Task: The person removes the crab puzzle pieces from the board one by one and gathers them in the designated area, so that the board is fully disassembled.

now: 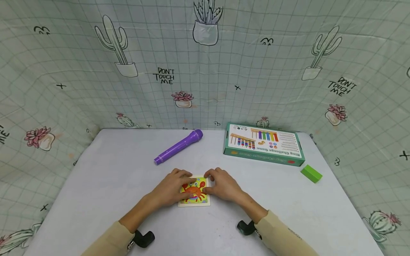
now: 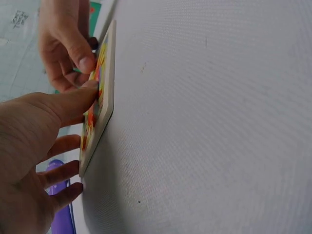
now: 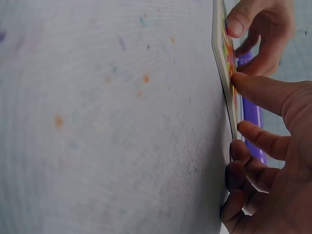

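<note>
A small square crab puzzle [image 1: 193, 192] in a pale wooden frame lies on the white table, with a red-orange crab on yellow. My left hand [image 1: 173, 187] reaches over its left side, thumb and forefinger touching the picture. In the left wrist view, the other fingers [image 2: 66, 196] of that hand extend by the puzzle's far edge. From the right, my right hand [image 1: 224, 185] touches the picture's side with its thumb. Its bent fingers [image 3: 242, 168] lie along the frame's edge in the right wrist view. Neither hand is wrapped round the puzzle.
Behind the hands lies a purple toy microphone [image 1: 178, 146]. A green Ring Challenge Game box [image 1: 264, 144] stands at the back right, with a bright green block [image 1: 311, 174] beside it. Cactus-patterned cloth [image 1: 205, 81] encloses the back and sides of the table [image 1: 105, 170].
</note>
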`<state>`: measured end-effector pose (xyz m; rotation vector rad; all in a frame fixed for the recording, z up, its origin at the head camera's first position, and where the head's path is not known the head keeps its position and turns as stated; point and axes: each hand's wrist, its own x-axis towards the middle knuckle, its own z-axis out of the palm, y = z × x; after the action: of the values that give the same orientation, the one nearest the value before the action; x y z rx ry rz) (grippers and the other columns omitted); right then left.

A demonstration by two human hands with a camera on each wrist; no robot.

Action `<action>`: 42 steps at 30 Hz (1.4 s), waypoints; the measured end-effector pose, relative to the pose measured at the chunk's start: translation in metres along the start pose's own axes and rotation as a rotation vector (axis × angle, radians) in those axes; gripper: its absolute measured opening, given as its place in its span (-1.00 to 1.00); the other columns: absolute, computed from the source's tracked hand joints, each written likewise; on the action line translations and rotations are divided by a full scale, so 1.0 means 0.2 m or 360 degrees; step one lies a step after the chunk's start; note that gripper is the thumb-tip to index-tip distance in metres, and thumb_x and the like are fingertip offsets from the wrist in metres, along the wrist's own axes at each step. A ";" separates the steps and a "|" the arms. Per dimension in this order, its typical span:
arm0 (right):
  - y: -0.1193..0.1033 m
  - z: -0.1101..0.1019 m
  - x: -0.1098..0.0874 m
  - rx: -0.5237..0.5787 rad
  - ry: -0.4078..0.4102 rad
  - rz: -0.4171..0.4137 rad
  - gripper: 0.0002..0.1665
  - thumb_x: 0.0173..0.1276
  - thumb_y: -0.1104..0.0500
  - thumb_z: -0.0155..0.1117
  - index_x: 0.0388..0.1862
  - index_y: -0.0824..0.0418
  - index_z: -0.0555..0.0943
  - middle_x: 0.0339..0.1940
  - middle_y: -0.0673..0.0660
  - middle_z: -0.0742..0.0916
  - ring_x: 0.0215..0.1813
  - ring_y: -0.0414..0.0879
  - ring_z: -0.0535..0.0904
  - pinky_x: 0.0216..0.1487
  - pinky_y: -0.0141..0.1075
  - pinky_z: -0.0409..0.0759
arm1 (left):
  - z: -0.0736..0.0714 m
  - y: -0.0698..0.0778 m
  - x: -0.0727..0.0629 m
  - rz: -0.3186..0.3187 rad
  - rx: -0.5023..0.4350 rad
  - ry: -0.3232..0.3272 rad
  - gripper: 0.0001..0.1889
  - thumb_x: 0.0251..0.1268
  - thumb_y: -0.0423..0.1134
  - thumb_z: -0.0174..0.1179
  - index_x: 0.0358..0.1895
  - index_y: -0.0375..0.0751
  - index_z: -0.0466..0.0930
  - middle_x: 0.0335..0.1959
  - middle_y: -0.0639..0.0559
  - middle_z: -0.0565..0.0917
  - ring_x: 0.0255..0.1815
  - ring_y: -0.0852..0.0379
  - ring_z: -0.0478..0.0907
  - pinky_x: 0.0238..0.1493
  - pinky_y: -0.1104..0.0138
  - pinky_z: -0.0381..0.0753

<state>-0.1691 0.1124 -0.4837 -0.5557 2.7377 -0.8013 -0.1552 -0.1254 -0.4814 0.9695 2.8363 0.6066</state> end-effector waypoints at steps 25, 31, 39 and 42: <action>-0.02 0.00 0.01 0.0011 0.0012 0.0022 -0.54 0.23 -0.03 0.49 0.02 0.16 0.62 -0.30 -0.01 0.55 -0.25 -0.09 0.39 -0.25 -0.24 0.36 | -0.01 0.00 0.01 0.0020 0.0009 -0.0044 -0.49 0.28 0.09 0.35 0.22 -0.05 0.65 0.26 -0.06 0.56 0.25 -0.11 0.42 0.24 -0.08 0.45; -0.02 0.01 0.03 0.0071 0.0034 0.0032 -0.67 0.30 0.06 0.43 -0.04 0.20 0.65 -0.36 -0.01 0.57 -0.32 -0.12 0.42 -0.31 -0.28 0.37 | -0.01 -0.01 0.02 0.0048 0.0033 -0.0045 -0.51 0.25 0.09 0.38 0.18 -0.04 0.68 0.22 -0.06 0.58 0.20 -0.11 0.44 0.17 -0.05 0.49; -0.02 0.01 0.06 0.0139 0.0046 0.0071 -0.82 0.36 0.18 0.37 -0.11 0.21 0.67 -0.43 -0.01 0.58 -0.36 -0.12 0.45 -0.34 -0.29 0.41 | -0.03 -0.01 0.03 0.0040 -0.0002 -0.0065 -0.53 0.21 0.11 0.40 0.13 -0.01 0.71 0.17 -0.01 0.58 0.16 -0.08 0.43 0.11 0.00 0.49; -0.02 0.02 0.06 0.0144 0.0059 0.0068 -0.84 0.35 0.18 0.38 -0.13 0.20 0.67 -0.45 -0.01 0.58 -0.38 -0.13 0.45 -0.35 -0.31 0.40 | -0.03 -0.01 0.04 0.0033 -0.0011 -0.0073 -0.53 0.19 0.10 0.42 0.12 -0.02 0.71 0.16 0.02 0.58 0.14 -0.06 0.42 0.10 0.02 0.48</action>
<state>-0.1782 0.1032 -0.4860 -0.4667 2.7207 -0.9284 -0.1639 -0.1248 -0.4760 0.9998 2.7858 0.5875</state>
